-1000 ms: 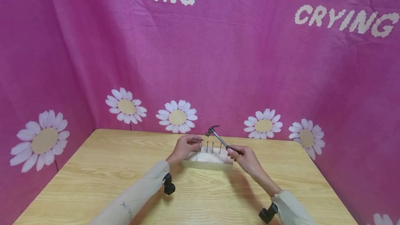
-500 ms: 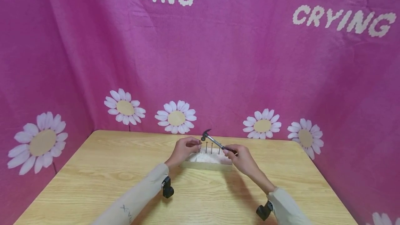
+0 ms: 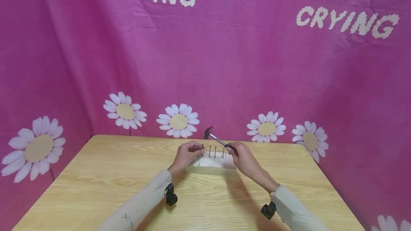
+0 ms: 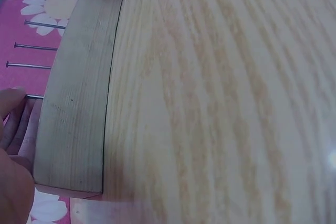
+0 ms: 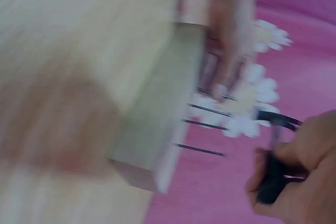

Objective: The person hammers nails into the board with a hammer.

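My left hand [image 3: 187, 156] pinches the leftmost nail [image 4: 34, 97] near its top between thumb and fingers, at one end of a wooden block [image 3: 210, 170]. That nail stands upright in the block. Three other nails [image 5: 203, 150] stand in a row along the block to its right. My right hand [image 3: 245, 159] grips a claw hammer [image 3: 219, 141] by its black handle. The hammer's dark head is raised above the pinched nail, clear of it. In the right wrist view the hammer is blurred and partly hidden by the hand.
The block lies on a wood-grain table [image 3: 122, 174]. A pink cloth [image 3: 224, 63] with white daisies and lettering hangs behind the table and at both sides. A black camera [image 3: 171, 194] is worn at the left wrist, another [image 3: 268, 210] at the right.
The hammer head came left and down close to the pinched nail, then rose again. My left hand keeps its pinch on the nail. The block stays in place.
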Available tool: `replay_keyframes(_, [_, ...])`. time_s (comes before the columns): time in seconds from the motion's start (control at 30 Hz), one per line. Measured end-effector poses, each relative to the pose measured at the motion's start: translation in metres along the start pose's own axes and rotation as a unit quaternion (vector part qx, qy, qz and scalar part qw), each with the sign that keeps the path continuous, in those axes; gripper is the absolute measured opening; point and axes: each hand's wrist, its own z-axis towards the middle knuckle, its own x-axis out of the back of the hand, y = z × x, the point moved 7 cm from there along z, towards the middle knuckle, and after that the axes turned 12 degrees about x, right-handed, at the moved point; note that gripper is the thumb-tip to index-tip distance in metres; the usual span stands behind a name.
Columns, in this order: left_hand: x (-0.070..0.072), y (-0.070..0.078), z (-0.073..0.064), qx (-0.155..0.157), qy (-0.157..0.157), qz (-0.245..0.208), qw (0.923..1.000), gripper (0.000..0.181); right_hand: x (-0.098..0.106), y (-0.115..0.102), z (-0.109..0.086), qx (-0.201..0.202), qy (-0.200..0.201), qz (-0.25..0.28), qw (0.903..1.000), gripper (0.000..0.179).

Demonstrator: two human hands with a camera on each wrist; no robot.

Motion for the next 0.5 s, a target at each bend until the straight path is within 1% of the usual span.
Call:
replay_keyframes(0.07, [0.002,0.0,0.0,0.004,-0.001,-0.002,1.0,0.016,0.01,-0.004,0.005,0.005,0.046,0.013,0.9989,0.014])
replay_keyframes(0.1, [0.002,-0.001,0.001,0.006,0.001,-0.002,1.0,0.016,0.014,-0.005,0.006,0.006,0.063,0.019,0.9978,0.014])
replay_keyframes(0.13, [0.003,0.0,0.002,0.006,0.001,-0.003,1.0,0.017,0.016,-0.006,0.007,0.008,0.071,0.018,0.9973,0.013])
replay_keyframes(0.17, [0.003,0.0,0.003,0.005,0.002,-0.003,1.0,0.017,0.015,-0.007,0.008,0.012,0.065,0.017,0.9977,0.013])
replay_keyframes(0.27, [0.004,0.001,0.005,0.005,0.008,-0.001,1.0,0.017,0.003,-0.007,0.01,0.014,0.009,-0.002,0.9999,0.013])
replay_keyframes(0.3, [0.005,0.001,0.005,0.006,0.011,-0.002,0.9999,0.016,0.0,-0.007,0.01,0.013,-0.003,-0.008,0.9999,0.015])
replay_keyframes(0.33, [0.005,0.001,0.005,0.006,0.012,-0.003,0.9999,0.016,-0.001,-0.007,0.011,0.014,-0.005,-0.013,0.9998,0.014])
replay_keyframes(0.37, [0.005,0.001,0.004,0.005,0.014,-0.003,0.9999,0.017,0.0,-0.008,0.012,0.016,0.007,-0.013,0.9998,0.014])
replay_keyframes(0.47, [0.005,0.001,0.003,-0.002,0.017,-0.007,0.9998,0.019,0.011,-0.012,0.014,0.017,0.08,-0.004,0.9966,0.012])
replay_keyframes(0.5, [0.004,0.003,0.003,-0.01,0.017,-0.009,0.9998,0.02,0.012,-0.012,0.014,0.017,0.093,-0.001,0.9955,0.012])
